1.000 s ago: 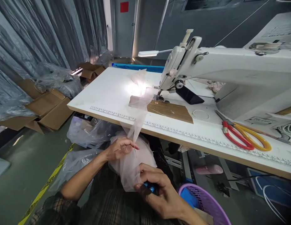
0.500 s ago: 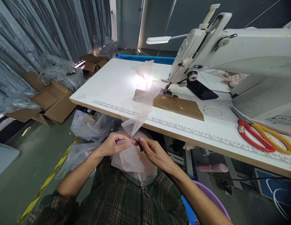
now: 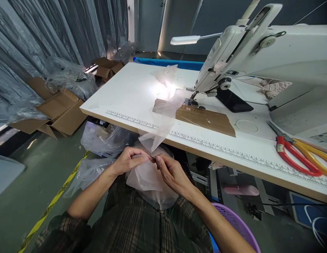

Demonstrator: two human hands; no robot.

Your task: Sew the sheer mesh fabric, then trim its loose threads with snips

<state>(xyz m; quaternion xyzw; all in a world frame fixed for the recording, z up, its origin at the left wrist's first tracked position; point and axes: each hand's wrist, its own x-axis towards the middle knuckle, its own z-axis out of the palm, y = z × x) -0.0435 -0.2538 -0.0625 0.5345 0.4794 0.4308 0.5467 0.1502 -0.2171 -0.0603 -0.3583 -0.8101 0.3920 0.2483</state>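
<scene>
Sheer pale pink fabric (image 3: 143, 180) lies bunched in my lap, and a strip of it (image 3: 163, 128) runs up over the table edge toward the sewing machine (image 3: 216, 63). My left hand (image 3: 130, 162) is closed in a pinch on the fabric's edge, just below the table edge. Close by on its right, my right hand (image 3: 172, 172) grips a small, thin, dark metal tool (image 3: 152, 157). The tool's tip meets the fabric at my left fingertips. Its exact kind is mostly hidden by my fingers.
The white table (image 3: 121, 91) has a printed ruler along its front. A brown board (image 3: 205, 121) sits before the needle. Red-handled scissors (image 3: 296, 156) and a yellow-handled pair (image 3: 315, 154) lie at right. Below are a purple basket (image 3: 236, 225) and plastic bags (image 3: 108, 138); cardboard boxes (image 3: 62, 110) stand left.
My hands have drawn slightly closer together, with the tool's tip now nearer my left fingertips. The view has turned a little, so the table and machine appear farther right.
</scene>
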